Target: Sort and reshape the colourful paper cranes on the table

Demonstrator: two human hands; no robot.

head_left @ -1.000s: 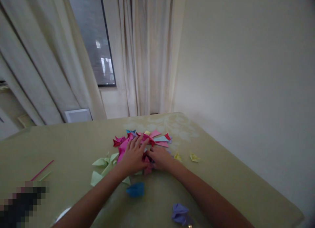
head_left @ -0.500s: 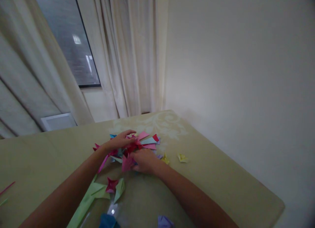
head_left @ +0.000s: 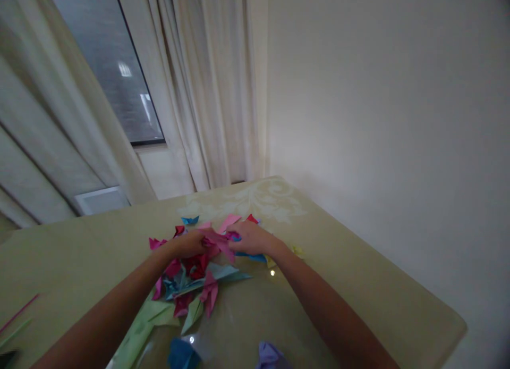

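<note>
Near cream curtains (head_left: 215, 92) and a pale wall (head_left: 382, 119), a greenish table (head_left: 358, 284) is standing, folded papers (head_left: 195, 267) lying heaped on it; over the heap, the left hand (head_left: 194, 243) is pinching a pink paper (head_left: 221, 243), the right hand (head_left: 250, 237) is curling beside its other end, its grip hiding from me

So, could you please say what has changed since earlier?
The right hand has moved farther away, apparently releasing the pink folded paper that lies nearer now; pale blue folded paper came nearer. The left hand now holds another pink folded sheet. The blue folded paper and purple folded paper stayed put.
</note>
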